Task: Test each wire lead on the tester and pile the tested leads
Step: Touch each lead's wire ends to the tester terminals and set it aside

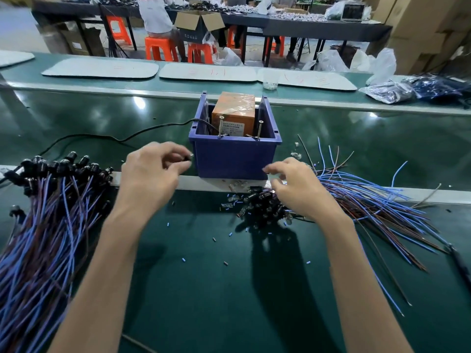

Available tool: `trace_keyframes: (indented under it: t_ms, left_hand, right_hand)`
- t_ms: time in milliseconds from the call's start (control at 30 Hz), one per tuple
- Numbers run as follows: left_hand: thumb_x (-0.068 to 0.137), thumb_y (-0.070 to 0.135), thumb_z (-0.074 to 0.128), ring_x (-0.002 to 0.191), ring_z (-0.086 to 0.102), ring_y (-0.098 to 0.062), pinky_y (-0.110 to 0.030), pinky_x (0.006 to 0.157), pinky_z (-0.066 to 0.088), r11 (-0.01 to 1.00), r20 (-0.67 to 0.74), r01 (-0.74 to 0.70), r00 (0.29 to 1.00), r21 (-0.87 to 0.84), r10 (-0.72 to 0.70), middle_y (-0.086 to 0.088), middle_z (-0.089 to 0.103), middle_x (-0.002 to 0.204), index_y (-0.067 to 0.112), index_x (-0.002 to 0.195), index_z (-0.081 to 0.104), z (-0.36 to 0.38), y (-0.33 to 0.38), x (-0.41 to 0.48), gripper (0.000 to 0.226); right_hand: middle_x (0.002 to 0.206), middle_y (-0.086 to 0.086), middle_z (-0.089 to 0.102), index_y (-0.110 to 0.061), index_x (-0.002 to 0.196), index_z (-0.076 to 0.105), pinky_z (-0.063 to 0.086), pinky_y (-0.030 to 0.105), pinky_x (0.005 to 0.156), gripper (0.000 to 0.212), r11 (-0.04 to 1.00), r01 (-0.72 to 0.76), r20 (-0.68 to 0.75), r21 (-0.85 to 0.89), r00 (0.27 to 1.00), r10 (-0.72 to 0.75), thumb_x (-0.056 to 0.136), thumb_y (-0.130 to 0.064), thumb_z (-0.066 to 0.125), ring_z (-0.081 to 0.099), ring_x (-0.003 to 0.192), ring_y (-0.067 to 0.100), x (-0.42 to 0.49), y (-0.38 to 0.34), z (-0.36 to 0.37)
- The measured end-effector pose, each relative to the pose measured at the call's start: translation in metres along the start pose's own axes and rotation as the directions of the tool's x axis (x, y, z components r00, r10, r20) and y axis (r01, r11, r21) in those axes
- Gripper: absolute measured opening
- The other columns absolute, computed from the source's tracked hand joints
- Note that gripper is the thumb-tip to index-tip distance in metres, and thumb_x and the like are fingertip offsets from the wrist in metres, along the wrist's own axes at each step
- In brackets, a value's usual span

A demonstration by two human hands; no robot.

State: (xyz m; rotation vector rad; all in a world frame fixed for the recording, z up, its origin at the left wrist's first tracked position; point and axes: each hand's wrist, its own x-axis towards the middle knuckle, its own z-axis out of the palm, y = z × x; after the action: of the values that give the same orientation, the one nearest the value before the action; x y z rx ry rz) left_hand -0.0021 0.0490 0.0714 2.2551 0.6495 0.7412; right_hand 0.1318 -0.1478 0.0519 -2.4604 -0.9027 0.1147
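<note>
The tester is an orange box point(233, 110) standing in a blue bin point(233, 157), with two upright screws point(220, 126) on the bin's near rim. My left hand point(150, 174) is just left of the bin and pinches the small black head of a wire lead point(188, 156) at its fingertips. My right hand point(295, 186) hovers with loosely curled fingers over the black heads of a pile of blue and brown leads point(362, 197) on the right; nothing shows in its grasp. A larger pile of leads point(48, 207) lies at the left.
A black cable point(107, 137) runs from the bin off to the left across the green belt point(204, 289). Small blue and brown wire offcuts point(183, 259) are scattered on the belt. White mats point(102, 68) and bagged parts point(397, 89) lie at the far side.
</note>
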Motion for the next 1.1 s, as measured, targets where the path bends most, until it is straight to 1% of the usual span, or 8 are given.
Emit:
trace_keyframes:
  t_ms: [67,167,333,433,500,600,700,1100]
  left_hand:
    - [0.083,0.01,0.071,0.079,0.063,-0.005,-0.018,0.078,0.048,0.976,-0.004,-0.1,0.995,-0.193,0.101,0.005,0.069,0.088,0.034,0.085,0.069,0.006,0.023,-0.008,0.024]
    - [0.084,0.006,0.069,0.084,0.065,-0.002,-0.013,0.079,0.049,0.878,0.037,-0.181,0.975,-0.443,0.219,0.007,0.07,0.091,0.033,0.091,0.07,0.014,0.05,-0.022,0.027]
    - [0.085,0.01,0.069,0.085,0.066,-0.005,-0.019,0.069,0.053,0.768,0.14,-0.111,0.957,-0.631,0.252,0.006,0.07,0.092,0.031,0.097,0.07,0.03,0.072,-0.041,0.024]
    - [0.087,0.021,0.066,0.076,0.066,-0.007,-0.027,0.067,0.057,0.644,0.115,0.031,0.989,-0.764,0.089,0.009,0.068,0.08,0.022,0.089,0.068,0.036,0.081,-0.046,0.003]
    - [0.093,0.027,0.057,0.068,0.066,-0.007,-0.023,0.062,0.053,0.489,0.221,0.245,0.969,-0.837,-0.107,0.006,0.068,0.072,0.018,0.072,0.066,0.043,0.087,-0.049,0.024]
    - [0.096,0.032,0.05,0.077,0.063,-0.012,-0.026,0.068,0.05,0.191,0.439,0.549,0.796,-0.814,-0.417,-0.002,0.066,0.086,0.02,0.074,0.059,0.054,0.087,-0.048,0.026]
    - [0.098,0.023,0.048,0.087,0.056,-0.019,-0.03,0.077,0.052,-0.105,0.499,0.543,0.657,-0.833,-0.565,-0.01,0.054,0.1,0.014,0.087,0.048,0.058,0.079,-0.042,0.014]
    - [0.1,0.011,0.036,0.077,0.061,-0.007,-0.021,0.065,0.05,-0.03,0.277,0.345,0.697,-0.938,-0.662,0.001,0.06,0.087,0.008,0.1,0.053,0.028,0.046,-0.01,0.017]
  right_hand:
    - [0.113,-0.002,0.063,-0.023,0.119,0.064,0.038,0.011,0.081,0.031,0.96,0.089,0.007,0.264,0.996,-0.094,0.091,-0.014,0.059,0.057,0.089,0.008,-0.006,-0.01,-0.007]
    - [0.109,-0.006,0.07,-0.031,0.112,0.064,0.05,0.018,0.083,0.03,0.801,0.078,0.177,0.593,0.958,-0.224,0.087,-0.015,0.069,0.063,0.084,0.005,-0.016,-0.024,-0.013]
    - [0.088,0.013,0.071,-0.002,0.096,0.068,0.053,0.02,0.073,0.013,0.673,0.101,0.136,0.733,0.947,-0.29,0.094,-0.001,0.055,0.066,0.076,0.007,-0.017,-0.031,-0.006]
    - [0.086,0.014,0.069,-0.002,0.09,0.067,0.054,0.024,0.073,0.016,0.649,0.133,-0.016,0.749,0.983,-0.183,0.096,-0.003,0.052,0.067,0.075,0.013,-0.013,-0.029,-0.006]
    - [0.089,0.011,0.071,-0.009,0.089,0.068,0.055,0.032,0.08,0.018,0.652,0.178,-0.123,0.738,0.984,-0.129,0.097,-0.009,0.052,0.068,0.08,0.019,-0.011,-0.027,-0.011]
    - [0.096,0.001,0.074,-0.013,0.088,0.07,0.051,0.02,0.076,0.027,0.653,0.256,-0.24,0.713,0.964,-0.117,0.1,-0.022,0.047,0.069,0.083,0.012,-0.014,-0.026,-0.022]
    - [0.095,-0.003,0.075,-0.013,0.086,0.071,0.047,0.013,0.07,0.035,0.651,0.278,-0.273,0.706,0.955,-0.112,0.101,-0.029,0.042,0.068,0.081,0.008,-0.018,-0.028,-0.031]
    - [0.055,0.0,0.063,-0.014,0.058,0.059,0.048,0.021,0.061,0.056,0.542,0.238,-0.297,0.806,0.955,0.021,0.104,-0.031,0.032,0.058,0.056,0.012,-0.022,-0.029,-0.047]
